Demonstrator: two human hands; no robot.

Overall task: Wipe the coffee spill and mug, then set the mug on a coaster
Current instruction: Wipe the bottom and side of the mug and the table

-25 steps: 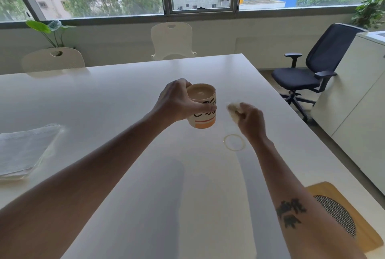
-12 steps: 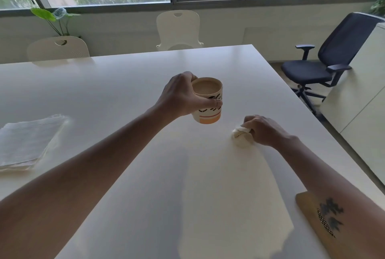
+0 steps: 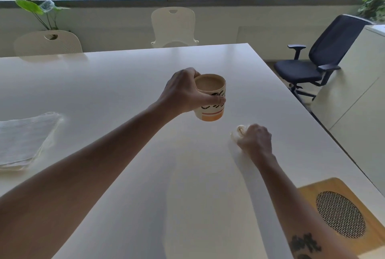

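My left hand [image 3: 183, 92] wrapped round the full mug [image 3: 211, 100], held up off the white table [image 3: 125, 92], my right hand [image 3: 255, 139] squeezing a crumpled tissue [image 3: 238, 131] down on the table, wooden coaster [image 3: 343, 215] near my right arm

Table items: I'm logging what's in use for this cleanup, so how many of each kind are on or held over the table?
Mug, held by the left hand: 1
Crumpled wipe, gripped by the right hand: 1
Stack of napkins: 1
Wooden coaster: 1
Total: 4
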